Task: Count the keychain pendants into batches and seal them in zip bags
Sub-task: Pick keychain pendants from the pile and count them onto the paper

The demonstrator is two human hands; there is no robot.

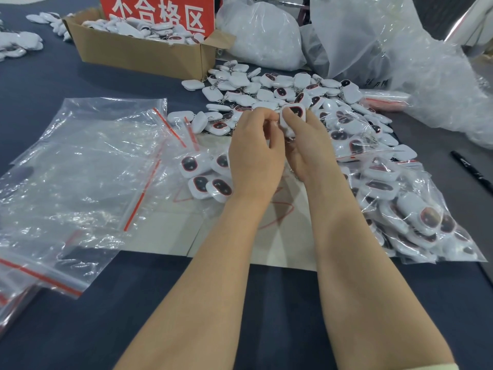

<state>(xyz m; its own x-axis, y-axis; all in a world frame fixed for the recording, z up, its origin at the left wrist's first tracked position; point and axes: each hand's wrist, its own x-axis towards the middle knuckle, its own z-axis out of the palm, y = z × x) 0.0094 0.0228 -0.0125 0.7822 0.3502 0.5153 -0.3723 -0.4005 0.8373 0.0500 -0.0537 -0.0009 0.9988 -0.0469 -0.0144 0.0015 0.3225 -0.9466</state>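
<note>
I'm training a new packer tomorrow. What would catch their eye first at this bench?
Probably the left hand and right hand meeting mid-frame, gripping a small stack of pendants in front of the loose pendant heap. Then the red sign with white characters, above the cardboard box at the upper left. To the right lie filled zip bags, to the left empty zip bags.

I am seeing glossy, smooth white plastic on the pendants (266, 93) at upper centre (small clasps (214, 86) are looking metallic). At left, clear crinkled plastic zip bags (88, 166) are glinting; the cardboard box (138, 53) and dark tabletop (40, 84) are looking matt.
</note>
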